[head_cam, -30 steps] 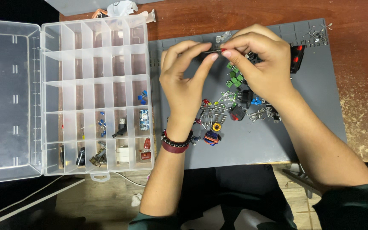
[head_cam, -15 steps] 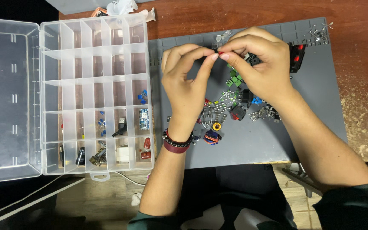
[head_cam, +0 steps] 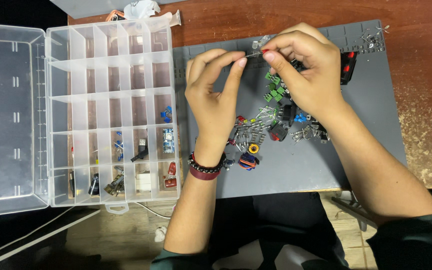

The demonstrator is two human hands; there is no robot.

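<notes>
Both grips pinching a small wire-legged part [head_cam: 256, 51] between left hand [head_cam: 216, 95] and right hand [head_cam: 308, 70], raised at twelve o'clock above the component pile [head_cam: 271, 125] for a clear look.

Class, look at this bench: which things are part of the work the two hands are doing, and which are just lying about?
In the work:
- left hand and right hand, pinching a small wire-legged part between them
- pile of small electronic parts on the grey mat
- clear compartment box, open, a few parts inside

Lying about:
- crumpled white wrapper
- white cable
</notes>
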